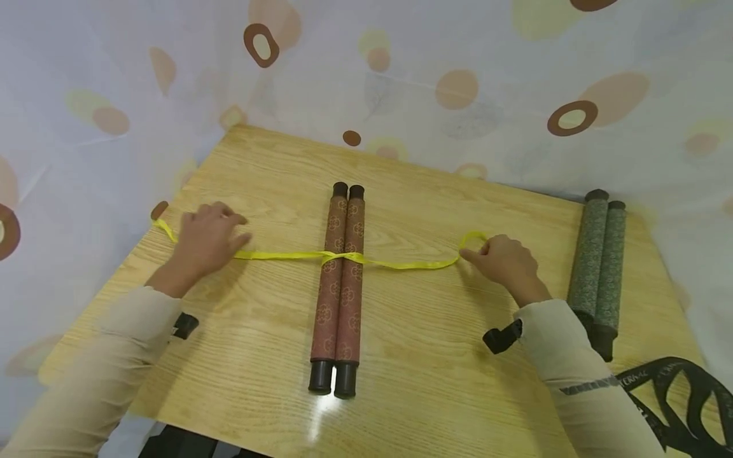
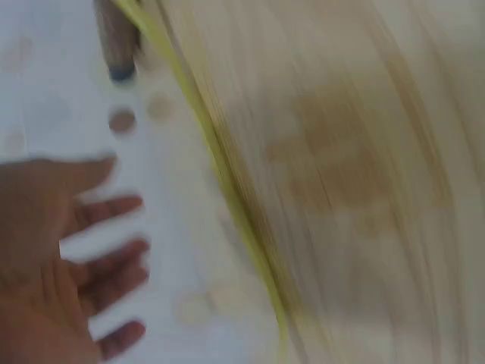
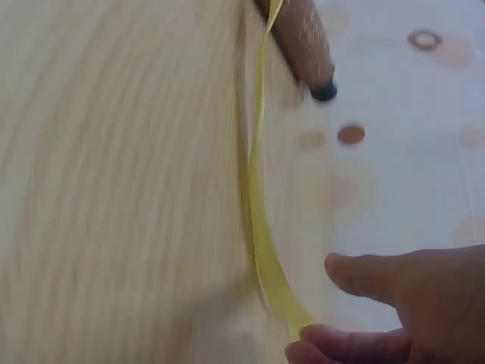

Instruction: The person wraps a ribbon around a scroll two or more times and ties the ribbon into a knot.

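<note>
Two red-brown patterned rolls (image 1: 338, 305) with dark end caps, like a scroll rolled from both ends, lie side by side mid-table. A yellow ribbon (image 1: 280, 256) crosses over itself on top of them and stretches out to both sides. Above its left part hovers my left hand (image 1: 209, 238), fingers spread and apart from the ribbon in the left wrist view. My right hand (image 1: 506, 261) holds the ribbon's right part by its curled fingers (image 3: 348, 345), where a small loop stands up. In the right wrist view the thumb is held away from those fingers.
Two green patterned rolls (image 1: 595, 261) with dark caps lie at the table's right side. A black lettered strap (image 1: 670, 375) is heaped at the front right corner, beside the right sleeve. Spotted white cloth (image 1: 412, 70) hangs behind the wooden table (image 1: 424, 343).
</note>
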Tool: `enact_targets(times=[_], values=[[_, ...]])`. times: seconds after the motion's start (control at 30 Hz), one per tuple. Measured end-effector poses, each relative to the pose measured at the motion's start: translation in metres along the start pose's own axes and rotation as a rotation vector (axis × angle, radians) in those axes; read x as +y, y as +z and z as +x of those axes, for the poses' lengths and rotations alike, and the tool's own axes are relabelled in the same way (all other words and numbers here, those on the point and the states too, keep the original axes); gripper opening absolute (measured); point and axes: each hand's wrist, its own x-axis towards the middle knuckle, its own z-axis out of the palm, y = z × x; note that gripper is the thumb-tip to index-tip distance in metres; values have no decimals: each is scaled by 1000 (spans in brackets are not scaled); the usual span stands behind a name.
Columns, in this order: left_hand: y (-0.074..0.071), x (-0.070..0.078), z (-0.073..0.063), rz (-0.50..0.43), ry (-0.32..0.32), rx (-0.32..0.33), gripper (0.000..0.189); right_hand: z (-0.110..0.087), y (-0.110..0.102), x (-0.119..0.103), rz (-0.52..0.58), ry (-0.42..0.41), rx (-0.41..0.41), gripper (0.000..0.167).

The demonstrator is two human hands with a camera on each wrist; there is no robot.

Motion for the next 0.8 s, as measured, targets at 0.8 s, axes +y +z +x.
enact_targets(times=[0.8], values=[[27, 21, 2, -1380, 128, -205, 30, 19, 31, -19, 323, 56, 14, 33]])
